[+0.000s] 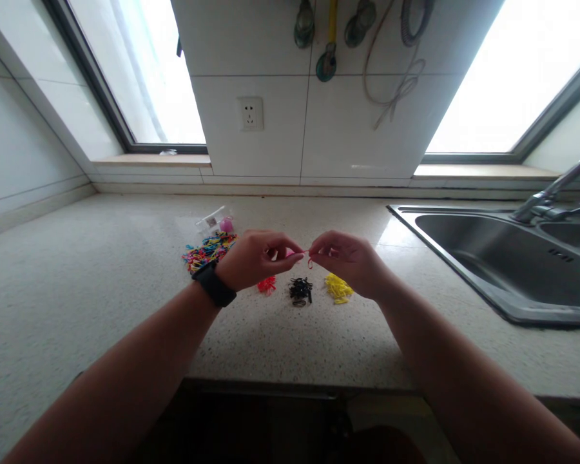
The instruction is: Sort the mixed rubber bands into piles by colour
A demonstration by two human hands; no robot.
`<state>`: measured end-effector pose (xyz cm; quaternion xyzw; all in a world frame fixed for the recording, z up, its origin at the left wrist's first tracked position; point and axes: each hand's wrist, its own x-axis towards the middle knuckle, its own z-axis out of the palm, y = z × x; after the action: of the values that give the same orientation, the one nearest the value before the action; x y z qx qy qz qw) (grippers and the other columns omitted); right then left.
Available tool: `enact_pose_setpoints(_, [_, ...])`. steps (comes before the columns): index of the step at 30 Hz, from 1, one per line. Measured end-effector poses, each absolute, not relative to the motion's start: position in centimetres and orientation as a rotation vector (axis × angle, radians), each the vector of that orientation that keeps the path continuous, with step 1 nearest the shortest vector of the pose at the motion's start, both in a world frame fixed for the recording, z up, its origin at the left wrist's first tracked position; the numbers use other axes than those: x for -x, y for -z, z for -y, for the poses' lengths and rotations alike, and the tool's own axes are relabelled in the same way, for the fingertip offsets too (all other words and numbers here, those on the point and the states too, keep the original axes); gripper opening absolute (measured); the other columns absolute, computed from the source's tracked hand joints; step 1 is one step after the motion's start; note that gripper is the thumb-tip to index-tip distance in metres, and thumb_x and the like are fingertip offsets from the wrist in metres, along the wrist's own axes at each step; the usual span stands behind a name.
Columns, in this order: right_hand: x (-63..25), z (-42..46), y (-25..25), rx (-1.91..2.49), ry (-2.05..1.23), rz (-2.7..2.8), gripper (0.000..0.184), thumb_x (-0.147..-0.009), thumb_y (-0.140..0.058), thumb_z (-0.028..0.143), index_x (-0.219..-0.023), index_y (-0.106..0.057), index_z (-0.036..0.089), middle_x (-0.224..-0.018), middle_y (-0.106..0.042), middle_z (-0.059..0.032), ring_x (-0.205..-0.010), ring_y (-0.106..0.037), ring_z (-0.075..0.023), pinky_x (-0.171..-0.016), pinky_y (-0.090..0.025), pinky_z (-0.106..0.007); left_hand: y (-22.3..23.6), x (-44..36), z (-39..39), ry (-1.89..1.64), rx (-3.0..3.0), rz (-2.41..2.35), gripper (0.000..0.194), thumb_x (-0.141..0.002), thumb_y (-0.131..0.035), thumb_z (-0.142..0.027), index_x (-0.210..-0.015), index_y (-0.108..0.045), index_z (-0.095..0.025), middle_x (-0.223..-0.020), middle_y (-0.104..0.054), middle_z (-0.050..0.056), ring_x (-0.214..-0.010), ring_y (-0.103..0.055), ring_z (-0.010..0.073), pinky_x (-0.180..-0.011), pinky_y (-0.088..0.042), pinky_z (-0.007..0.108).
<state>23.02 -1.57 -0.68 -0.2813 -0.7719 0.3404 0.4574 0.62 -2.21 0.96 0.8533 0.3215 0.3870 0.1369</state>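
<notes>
My left hand [257,258] and my right hand [348,261] meet above the speckled countertop [101,290], both pinching a small red rubber band [310,260] stretched between the fingertips. A black watch sits on my left wrist. Below the hands lie three small sorted piles: red bands [267,285], black bands [300,290] and yellow bands [338,288]. A mixed heap of coloured bands [207,250] lies to the left, just beyond my left hand.
A clear plastic bag with a pink item [217,223] lies behind the mixed heap. A steel sink [512,258] with a tap [555,187] is set in at the right. A wall socket [251,113] and hanging utensils are on the tiled wall.
</notes>
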Motion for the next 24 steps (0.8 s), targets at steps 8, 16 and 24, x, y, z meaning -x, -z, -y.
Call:
enact_pose_setpoints(8, [-23.24, 1.56, 0.55, 0.706, -0.854, 1.846, 0.01, -0.082, -0.073, 0.029, -0.086, -0.068, 0.021, -0.071, -0.06, 0.0009, -0.064, -0.049, -0.0119, -0.056, -0.04, -0.029, -1.02, -0.38, 2.23, -1.168, -2.416, -0.96, 0.019, -0.084, -0.071, -0.035, -0.091, -0.074, -0.018, -0.06, -0.059, -0.003, -0.052, -0.044, 0.0069, -0.049, -0.035, 0.021])
enact_pose_setpoints(16, [-23.44, 1.56, 0.45, 0.714, -0.857, 1.83, 0.01, -0.082, -0.073, 0.028, -0.087, -0.069, 0.021, -0.075, -0.063, -0.0001, -0.065, -0.05, -0.012, -0.057, -0.041, -0.029, -1.63, -0.01, 2.34, -1.247, -2.382, -0.89, 0.017, -0.081, -0.073, -0.032, -0.088, -0.074, -0.017, -0.058, -0.057, -0.003, -0.05, -0.042, 0.0059, -0.046, -0.034, 0.019])
enact_pose_setpoints(24, [-23.69, 1.4, 0.18, 0.683, -0.999, 1.616, 0.015, -0.076, -0.077, 0.031, -0.085, -0.067, 0.024, -0.081, -0.066, -0.0013, -0.065, -0.053, -0.0126, -0.058, -0.045, -0.03, -1.67, -0.01, 2.63, -1.246, -2.191, -0.813, 0.013, -0.079, -0.074, -0.026, -0.087, -0.074, -0.015, -0.055, -0.055, -0.003, -0.047, -0.04, 0.0052, -0.043, -0.032, 0.018])
